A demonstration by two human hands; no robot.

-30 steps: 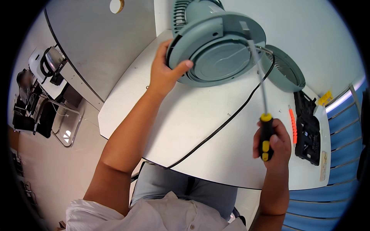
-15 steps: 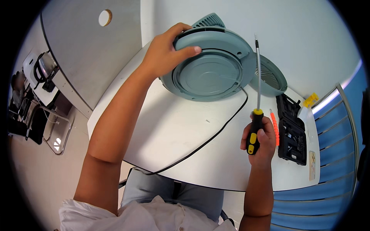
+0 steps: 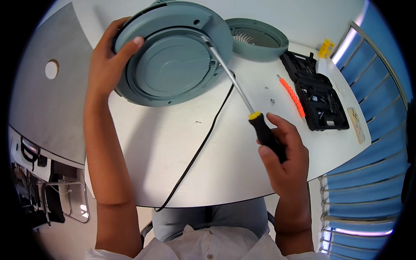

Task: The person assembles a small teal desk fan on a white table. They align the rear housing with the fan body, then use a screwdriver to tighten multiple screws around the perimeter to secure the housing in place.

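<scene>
A round grey-green plastic housing (image 3: 173, 71), like an appliance base, is tilted up at the far left of the table with its recessed face toward me. My left hand (image 3: 108, 63) grips its left rim, thumb across the front. In my right hand (image 3: 288, 154) is a long screwdriver (image 3: 265, 133) with a black and yellow handle. Its shaft slants up and left over the housing's right side; whether the tip touches, I cannot tell. A black power cord (image 3: 215, 118) runs from the housing to the table's near edge.
A matching round vented part (image 3: 255, 53) lies behind at the right. An open black tool case (image 3: 323, 110) and an orange flexible bit extension (image 3: 292, 96) lie right. Small screws (image 3: 272, 101) dot the white table. A grey panel (image 3: 47, 104) stands left, a metal railing (image 3: 381, 56) right.
The screwdriver has swung from upright to leaning left, its tip now over the housing. My right hand's hold on the handle has shifted. The view has also turned, moving everything in the picture.
</scene>
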